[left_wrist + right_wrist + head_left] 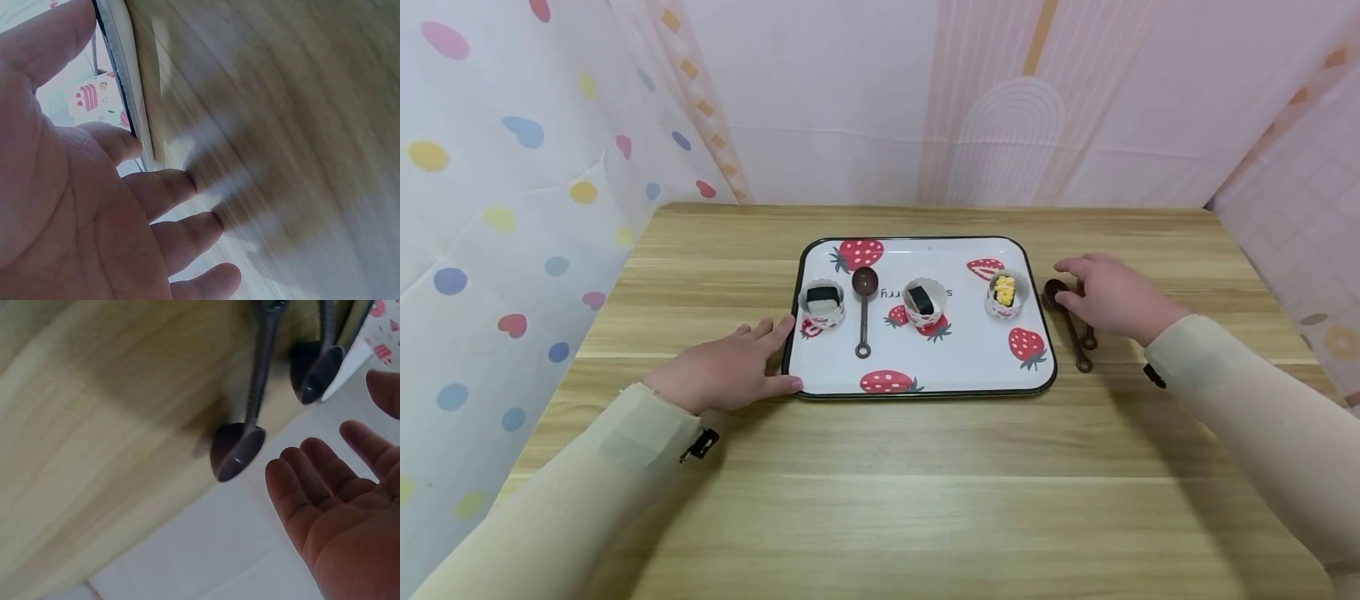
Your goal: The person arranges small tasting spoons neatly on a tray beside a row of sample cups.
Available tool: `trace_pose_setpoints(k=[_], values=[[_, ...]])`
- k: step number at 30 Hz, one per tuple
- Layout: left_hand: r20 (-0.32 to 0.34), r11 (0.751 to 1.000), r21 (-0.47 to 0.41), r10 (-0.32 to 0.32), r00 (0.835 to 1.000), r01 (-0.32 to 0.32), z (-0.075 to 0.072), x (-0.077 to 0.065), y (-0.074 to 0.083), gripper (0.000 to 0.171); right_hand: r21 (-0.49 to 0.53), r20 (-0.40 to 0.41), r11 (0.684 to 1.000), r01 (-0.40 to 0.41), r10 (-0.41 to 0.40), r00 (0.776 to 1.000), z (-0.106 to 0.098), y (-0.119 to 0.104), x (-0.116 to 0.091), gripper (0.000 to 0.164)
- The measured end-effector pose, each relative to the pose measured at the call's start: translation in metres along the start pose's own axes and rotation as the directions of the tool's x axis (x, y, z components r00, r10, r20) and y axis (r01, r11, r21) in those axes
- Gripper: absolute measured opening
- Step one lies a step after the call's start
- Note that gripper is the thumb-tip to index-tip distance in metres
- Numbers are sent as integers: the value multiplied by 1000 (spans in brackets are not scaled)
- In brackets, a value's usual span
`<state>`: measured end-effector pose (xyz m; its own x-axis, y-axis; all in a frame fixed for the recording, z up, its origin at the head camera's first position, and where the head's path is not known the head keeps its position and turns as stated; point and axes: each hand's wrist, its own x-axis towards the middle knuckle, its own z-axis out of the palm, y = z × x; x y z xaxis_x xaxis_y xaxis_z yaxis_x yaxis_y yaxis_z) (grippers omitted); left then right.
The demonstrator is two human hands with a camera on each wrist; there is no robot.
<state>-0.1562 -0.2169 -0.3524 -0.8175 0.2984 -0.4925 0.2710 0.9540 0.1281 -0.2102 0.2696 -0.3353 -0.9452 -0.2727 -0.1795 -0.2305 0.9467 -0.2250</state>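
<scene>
A white tray (pixel 955 367) printed with strawberries lies on the table. My left hand (pixel 730 367) touches its left side, thumb and index finger at the dark rim and the other fingers spread over the wood. Beyond the tray's right edge, my right hand (pixel 1112 296) hovers over two dark brown spoons (pixel 1075 342), one partly hidden beneath it. In the right wrist view its fingers are loosely extended, apart from both spoon bowls (pixel 237 453). Another brown spoon (pixel 864 285) rests on the tray between the left and middle paper cups.
On the tray stand a left paper cup (pixel 824 318) and a middle one (pixel 925 318), each with a black-and-white sushi piece. The right cup (pixel 1002 310) contains a yellow-topped piece. Printed curtains (pixel 850 100) hang behind the wooden table (pixel 925 500).
</scene>
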Motion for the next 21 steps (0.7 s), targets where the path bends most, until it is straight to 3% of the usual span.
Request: trace_pose_setpoints(k=[11,21], values=[[0,1000,-6,-4,1000,4,-1,-1,1,106,-3,66,1000,8,-7,998,8,4,1,58],[-1,1000,-17,-4,1000,4,0,0,0,106,-3,64,1000,7,-7,998,7,4,0,57]])
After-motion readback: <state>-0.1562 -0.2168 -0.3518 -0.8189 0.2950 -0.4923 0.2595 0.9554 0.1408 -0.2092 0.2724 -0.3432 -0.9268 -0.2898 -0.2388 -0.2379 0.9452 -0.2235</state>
